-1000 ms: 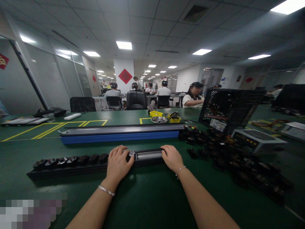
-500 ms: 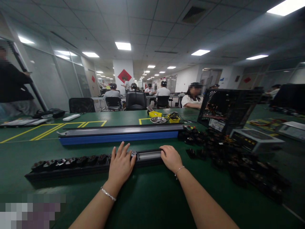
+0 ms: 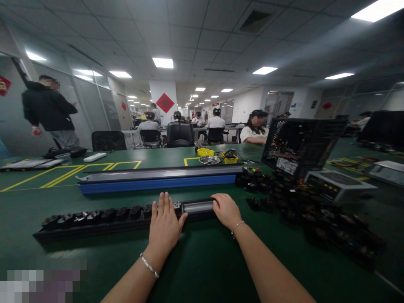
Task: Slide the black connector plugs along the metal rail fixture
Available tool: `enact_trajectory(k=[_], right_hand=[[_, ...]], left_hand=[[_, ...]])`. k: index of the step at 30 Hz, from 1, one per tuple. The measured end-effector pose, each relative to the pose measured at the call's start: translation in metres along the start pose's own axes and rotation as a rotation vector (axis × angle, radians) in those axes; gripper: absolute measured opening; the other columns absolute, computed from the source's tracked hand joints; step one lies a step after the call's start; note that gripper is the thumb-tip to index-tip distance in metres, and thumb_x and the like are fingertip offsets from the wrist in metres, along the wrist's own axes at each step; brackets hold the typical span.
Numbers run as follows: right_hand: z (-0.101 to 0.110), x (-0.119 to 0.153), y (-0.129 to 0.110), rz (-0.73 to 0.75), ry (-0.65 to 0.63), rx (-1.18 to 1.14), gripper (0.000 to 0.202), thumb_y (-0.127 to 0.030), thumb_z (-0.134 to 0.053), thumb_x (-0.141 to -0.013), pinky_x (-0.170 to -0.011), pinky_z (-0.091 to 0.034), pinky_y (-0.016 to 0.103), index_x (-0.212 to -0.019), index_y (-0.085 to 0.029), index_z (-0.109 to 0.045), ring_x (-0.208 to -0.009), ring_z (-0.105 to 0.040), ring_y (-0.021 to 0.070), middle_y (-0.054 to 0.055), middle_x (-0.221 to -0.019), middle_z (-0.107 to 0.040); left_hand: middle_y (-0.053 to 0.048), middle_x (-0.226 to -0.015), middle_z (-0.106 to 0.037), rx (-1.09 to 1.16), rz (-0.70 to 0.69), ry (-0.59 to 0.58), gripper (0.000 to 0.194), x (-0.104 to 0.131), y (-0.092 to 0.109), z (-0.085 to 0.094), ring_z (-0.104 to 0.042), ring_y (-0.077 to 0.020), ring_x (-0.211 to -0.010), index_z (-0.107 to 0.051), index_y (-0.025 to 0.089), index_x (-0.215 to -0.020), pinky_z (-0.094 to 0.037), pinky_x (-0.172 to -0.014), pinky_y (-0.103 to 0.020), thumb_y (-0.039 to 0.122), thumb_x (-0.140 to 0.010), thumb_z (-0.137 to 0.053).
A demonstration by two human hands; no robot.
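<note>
A long black tray lies across the green table in front of me, holding a row of small black parts in its left and middle stretch. Near its right end a smooth grey bare strip shows. My left hand rests flat over the tray's middle, palm down, fingers stretched forward and thumb out to the right; the parts beneath it are hidden. At the tray's right end my right hand is closed round the corner, its fingertips curled over the far edge.
Behind the tray lies a blue long box with a grey channel on top. To the right are heaped black parts, a power supply and an open computer case. Farther back sit a metal dish and a yellow bin.
My left hand has slid a little to the right along the tray, its fingers closer together. The right hand stays put. A person at the far left has walked rightward.
</note>
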State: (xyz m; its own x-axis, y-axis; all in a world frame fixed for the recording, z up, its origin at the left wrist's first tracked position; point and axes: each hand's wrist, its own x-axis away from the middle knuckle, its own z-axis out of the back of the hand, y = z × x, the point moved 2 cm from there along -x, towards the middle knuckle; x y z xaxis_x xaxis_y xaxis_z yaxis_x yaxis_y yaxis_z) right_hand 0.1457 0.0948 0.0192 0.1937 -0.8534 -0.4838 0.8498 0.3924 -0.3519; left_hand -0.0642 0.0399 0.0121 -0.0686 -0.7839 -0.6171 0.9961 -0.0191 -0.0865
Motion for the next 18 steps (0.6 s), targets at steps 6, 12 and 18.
enact_trajectory(k=[6, 12, 18], right_hand=[[-0.0004, -0.0009, 0.0004, 0.006, -0.003, 0.008, 0.030, -0.020, -0.039, -0.082, -0.093, -0.036, 0.028, -0.101, -0.018, -0.063, -0.102, -0.051, 0.0177, 0.004, -0.104, -0.063], [-0.0012, -0.0012, 0.0010, -0.014, -0.016, 0.008, 0.031, -0.020, -0.039, -0.082, -0.093, -0.036, 0.029, -0.101, -0.019, -0.063, -0.103, -0.051, 0.0177, 0.004, -0.105, -0.063], [-0.0007, -0.0008, 0.0004, -0.010, -0.012, 0.008, 0.030, -0.021, -0.039, -0.082, -0.092, -0.036, 0.029, -0.101, -0.019, -0.063, -0.103, -0.051, 0.0175, 0.004, -0.105, -0.063]], left_hand=[[-0.023, -0.137, -0.036, -0.014, -0.016, -0.026, 0.077, 0.0014, -0.0008, -0.0044, -0.016, -0.0311, -0.134, -0.043, -0.005, -0.125, -0.018, -0.108, -0.046, 0.057, -0.081, -0.029], [-0.016, -0.133, -0.045, 0.008, -0.075, -0.023, 0.066, 0.0024, 0.0011, -0.0038, -0.022, -0.0299, -0.132, -0.048, 0.002, -0.123, -0.021, -0.108, -0.046, 0.052, -0.084, -0.029], [-0.017, -0.131, -0.048, 0.029, -0.074, -0.011, 0.059, 0.0012, 0.0032, 0.0005, -0.024, -0.0300, -0.132, -0.051, 0.005, -0.120, -0.018, -0.108, -0.051, 0.048, -0.083, -0.034]])
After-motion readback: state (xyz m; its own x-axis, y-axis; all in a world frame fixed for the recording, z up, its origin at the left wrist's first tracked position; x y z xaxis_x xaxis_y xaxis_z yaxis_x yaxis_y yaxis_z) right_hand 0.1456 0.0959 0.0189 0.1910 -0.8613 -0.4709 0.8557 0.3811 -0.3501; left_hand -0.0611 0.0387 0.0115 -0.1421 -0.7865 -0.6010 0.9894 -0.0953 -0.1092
